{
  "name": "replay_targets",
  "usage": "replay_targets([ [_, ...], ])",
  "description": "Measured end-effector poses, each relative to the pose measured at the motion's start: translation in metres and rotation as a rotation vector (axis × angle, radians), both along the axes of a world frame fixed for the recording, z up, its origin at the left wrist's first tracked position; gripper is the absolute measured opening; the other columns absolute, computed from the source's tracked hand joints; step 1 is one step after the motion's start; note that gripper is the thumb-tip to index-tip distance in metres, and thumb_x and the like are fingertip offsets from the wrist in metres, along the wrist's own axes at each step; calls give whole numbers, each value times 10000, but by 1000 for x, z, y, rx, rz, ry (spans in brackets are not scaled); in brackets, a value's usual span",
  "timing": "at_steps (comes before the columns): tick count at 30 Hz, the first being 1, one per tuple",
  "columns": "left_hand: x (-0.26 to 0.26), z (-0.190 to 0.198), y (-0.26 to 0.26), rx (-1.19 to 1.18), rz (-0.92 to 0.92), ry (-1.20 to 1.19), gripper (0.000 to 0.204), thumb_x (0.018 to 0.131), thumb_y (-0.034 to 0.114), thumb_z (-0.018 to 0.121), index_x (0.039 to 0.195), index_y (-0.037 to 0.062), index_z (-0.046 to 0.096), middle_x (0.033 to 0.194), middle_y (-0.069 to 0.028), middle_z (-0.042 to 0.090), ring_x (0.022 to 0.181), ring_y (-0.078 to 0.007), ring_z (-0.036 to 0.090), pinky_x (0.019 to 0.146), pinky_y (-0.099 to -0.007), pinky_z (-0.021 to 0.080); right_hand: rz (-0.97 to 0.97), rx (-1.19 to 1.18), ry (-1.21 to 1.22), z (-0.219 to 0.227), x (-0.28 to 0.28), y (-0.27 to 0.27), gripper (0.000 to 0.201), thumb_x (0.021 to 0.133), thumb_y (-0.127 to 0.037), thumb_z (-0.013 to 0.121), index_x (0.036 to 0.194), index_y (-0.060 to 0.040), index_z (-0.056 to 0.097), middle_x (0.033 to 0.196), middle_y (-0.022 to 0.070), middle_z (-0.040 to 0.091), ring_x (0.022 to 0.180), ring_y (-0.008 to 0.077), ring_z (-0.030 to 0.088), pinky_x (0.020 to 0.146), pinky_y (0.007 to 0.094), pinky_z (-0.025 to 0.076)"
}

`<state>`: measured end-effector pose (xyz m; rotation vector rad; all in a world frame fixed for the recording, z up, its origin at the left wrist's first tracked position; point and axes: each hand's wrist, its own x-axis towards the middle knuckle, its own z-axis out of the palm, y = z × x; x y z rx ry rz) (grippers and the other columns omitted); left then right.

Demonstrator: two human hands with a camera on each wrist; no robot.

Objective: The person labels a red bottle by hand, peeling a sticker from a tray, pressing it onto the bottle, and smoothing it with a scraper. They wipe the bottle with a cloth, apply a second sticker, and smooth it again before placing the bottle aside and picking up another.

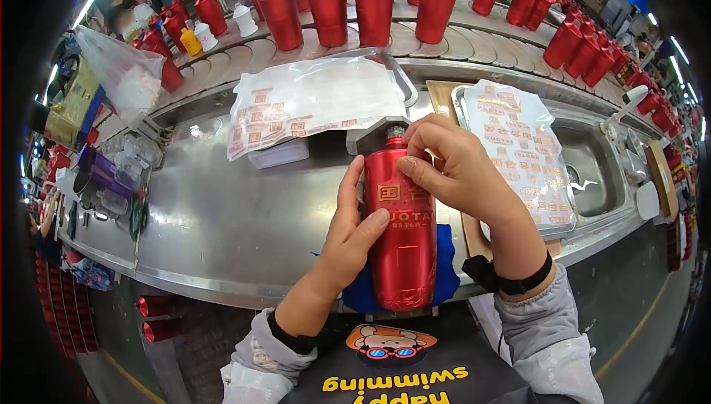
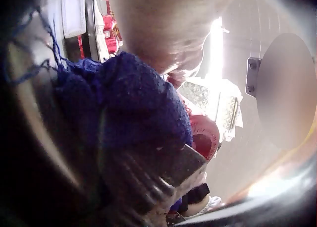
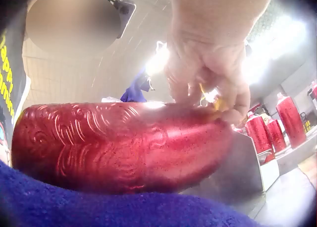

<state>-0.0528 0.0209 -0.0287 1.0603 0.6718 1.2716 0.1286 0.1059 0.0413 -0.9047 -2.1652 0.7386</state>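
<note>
A red bottle (image 1: 401, 256) with gold characters and lettering lies on a blue cloth (image 1: 446, 259), its clear-topped neck pointing away from me. My left hand (image 1: 346, 230) grips its left side, thumb across the front beside the lettering. My right hand (image 1: 455, 163) is at the bottle's shoulder, thumb and fingers bent together just below the neck. In the right wrist view, a small gold-yellow piece (image 3: 217, 103) shows at the right fingertips. That view also shows embossed swirls on the bottle's side. The left fingers' far side is hidden behind the bottle.
A white sheet with gold stickers (image 1: 318, 100) lies on a tray ahead. Another sticker sheet (image 1: 515, 156) is at the right, beside a sink (image 1: 592, 174). Several red bottles (image 1: 374, 8) stand on a conveyor (image 1: 311, 56) behind. Purple containers (image 1: 111, 174) are at the left.
</note>
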Motion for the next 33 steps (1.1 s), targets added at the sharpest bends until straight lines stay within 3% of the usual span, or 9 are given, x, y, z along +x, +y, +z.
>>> replay_targets([
  [3,-2,-6,2,-21,22,14,762,987,297,511,1541,54,47,1430,-209,410,1266,-273,514,1059,-397,427,-14,10,1,-1,0,-1,178,884,-115,691,833,-15,554,961,86,603,833,152,591,630,272,511],
  [6,-1,0,2,-29,4,-44,761,992,229,542,1538,24,53,1493,-198,301,1309,-255,432,1090,-375,369,-24,14,-2,-3,0,-1,157,897,-122,679,874,-16,566,964,82,603,844,147,588,652,277,510],
  [8,1,6,1,-9,39,74,762,991,232,548,1538,29,59,1481,-195,318,1301,-252,438,1076,-370,385,-33,-8,1,-3,0,-1,141,921,-141,653,935,-15,592,983,82,610,853,138,584,677,271,504],
  [11,3,4,3,-22,33,24,776,986,245,566,1539,37,63,1466,-188,335,1293,-243,444,1059,-364,403,-153,-34,53,-7,11,-3,266,980,-204,582,1155,-5,603,1076,78,627,877,121,576,712,249,490],
  [14,-2,4,5,-50,6,-22,797,980,256,581,1541,41,57,1468,-184,335,1295,-236,442,1063,-367,399,-240,-249,252,-23,17,-22,418,990,-293,563,1237,44,572,1100,211,650,1050,290,623,895,354,486],
  [15,-2,5,5,-58,-3,-15,804,979,258,585,1542,41,53,1472,-184,332,1297,-235,440,1067,-370,394,-193,-333,213,-26,21,-29,583,993,-363,566,1366,72,456,1222,228,605,1158,263,584,965,346,458],
  [18,1,3,5,-9,39,22,831,973,264,598,1544,45,34,1485,-180,321,1308,-235,431,1083,-376,376,-85,-464,307,-45,21,-46,722,975,-408,587,1446,78,338,1321,239,528,1199,266,549,1001,352,438],
  [19,1,4,5,-16,30,20,841,971,268,602,1544,45,28,1490,-179,315,1312,-237,427,1088,-377,370,-50,-542,345,-46,20,-51,829,959,-404,616,1496,84,214,1386,248,452,1256,271,496,1049,360,403],
  [33,-2,2,7,-41,9,-48,929,938,304,656,1543,39,2,1522,-184,264,1343,-248,399,1104,-379,353,31,-612,413,-50,18,-50,919,922,-330,687,1521,70,116,1414,248,417,1340,302,408,1122,393,313],
])
